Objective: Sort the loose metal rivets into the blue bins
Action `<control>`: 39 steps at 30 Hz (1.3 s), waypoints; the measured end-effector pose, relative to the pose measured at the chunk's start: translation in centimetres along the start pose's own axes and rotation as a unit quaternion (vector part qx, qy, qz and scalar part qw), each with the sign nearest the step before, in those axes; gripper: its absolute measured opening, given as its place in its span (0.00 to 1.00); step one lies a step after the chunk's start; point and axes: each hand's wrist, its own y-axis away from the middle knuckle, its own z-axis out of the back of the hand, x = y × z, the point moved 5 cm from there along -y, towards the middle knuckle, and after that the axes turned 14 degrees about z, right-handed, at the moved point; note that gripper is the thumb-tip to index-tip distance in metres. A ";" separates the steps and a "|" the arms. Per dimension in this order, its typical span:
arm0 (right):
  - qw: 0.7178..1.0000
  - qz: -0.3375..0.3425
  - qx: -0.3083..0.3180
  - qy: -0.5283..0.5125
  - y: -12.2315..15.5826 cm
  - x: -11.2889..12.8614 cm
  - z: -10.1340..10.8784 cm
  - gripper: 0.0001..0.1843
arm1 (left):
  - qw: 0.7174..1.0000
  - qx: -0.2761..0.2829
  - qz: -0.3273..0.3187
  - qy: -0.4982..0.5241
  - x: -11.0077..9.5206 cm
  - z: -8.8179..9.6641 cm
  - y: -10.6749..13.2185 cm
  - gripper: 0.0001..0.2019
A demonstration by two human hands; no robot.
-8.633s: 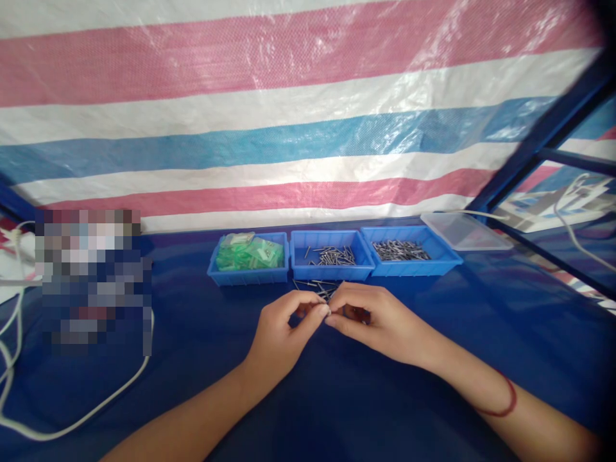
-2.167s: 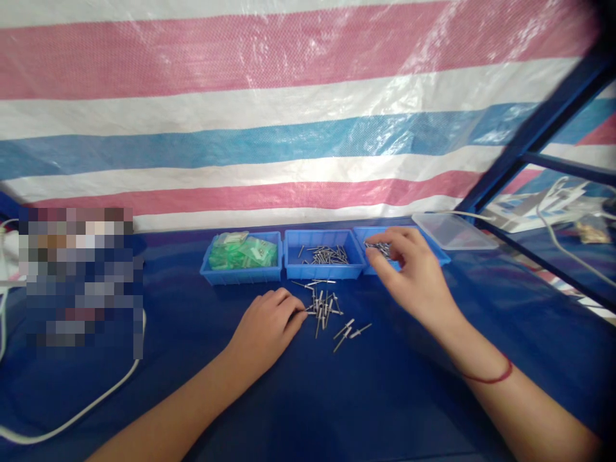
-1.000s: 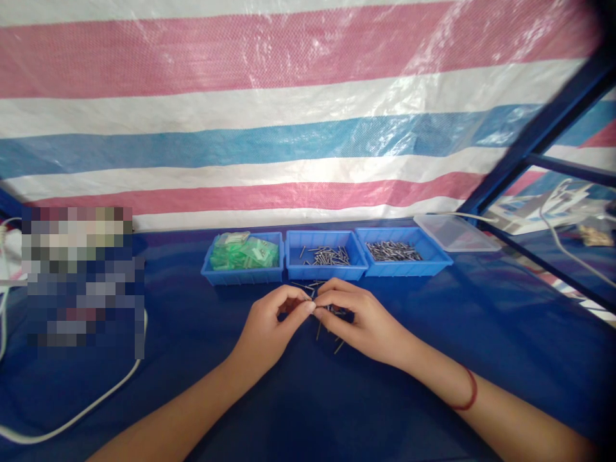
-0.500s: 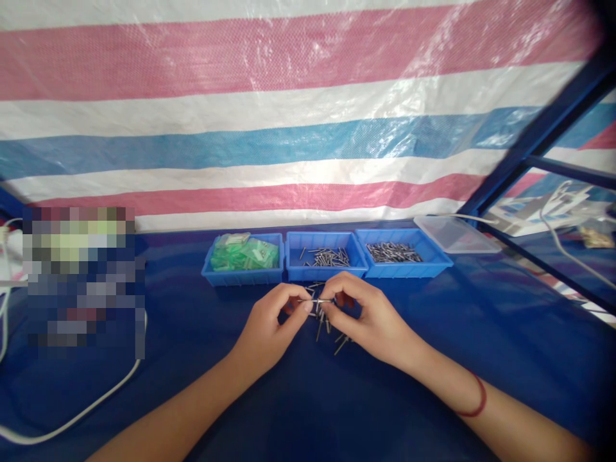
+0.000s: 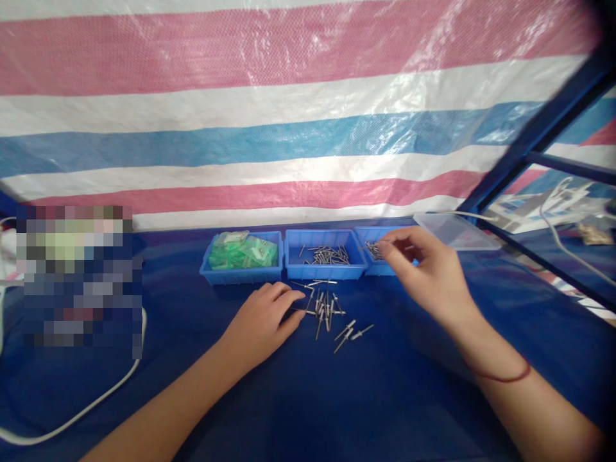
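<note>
My left hand (image 5: pixel 262 319) rests on the blue table cloth, fingers loosely curled, its fingertips touching the left edge of a loose pile of small metal pins (image 5: pixel 327 311). My right hand (image 5: pixel 426 269) is raised over the right blue bin (image 5: pixel 373 266), thumb and forefinger pinched together above the grey metal pins (image 5: pixel 373 249) lying in it. What the pinch holds is too small to make out. The middle blue bin (image 5: pixel 323 269) holds more metal pins. The left blue bin (image 5: pixel 240 274) holds green plastic pieces (image 5: pixel 245 251).
A clear plastic lid (image 5: pixel 455 231) lies right of the bins. A white cable (image 5: pixel 86 410) curves over the cloth at the left. A striped tarp (image 5: pixel 289 115) hangs behind the table. A dark blue frame bar (image 5: pixel 529 138) slants at the right.
Half a second ago both hands pinched one pin together over the pile. My right hand has moved up and right to the right bin. My left hand has dropped onto the cloth.
</note>
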 end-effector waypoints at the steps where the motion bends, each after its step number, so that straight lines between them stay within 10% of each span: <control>1: 0.998 -0.030 -0.012 0.047 -0.3 -1.6 0.8 0.08 | 1.000 0.005 -0.002 -0.018 0.2 -0.1 0.0 0.11; 7: 0.978 0.008 0.002 0.209 -1.2 -4.0 2.2 0.12 | 0.998 0.005 0.000 -0.062 0.1 -0.4 -0.2 0.10; 16: 0.950 0.193 0.217 -0.112 2.1 6.8 -4.8 0.08 | 0.998 -0.054 -0.040 0.009 -1.1 0.7 0.2 0.09; 26: 0.937 0.132 0.228 -0.227 3.2 7.3 -6.1 0.05 | 0.941 -0.112 0.089 0.308 -0.7 0.6 1.0 0.04; 39: 0.934 0.102 0.232 -0.252 3.5 7.4 -6.7 0.06 | 0.930 -0.084 0.109 0.342 -0.7 0.5 0.8 0.03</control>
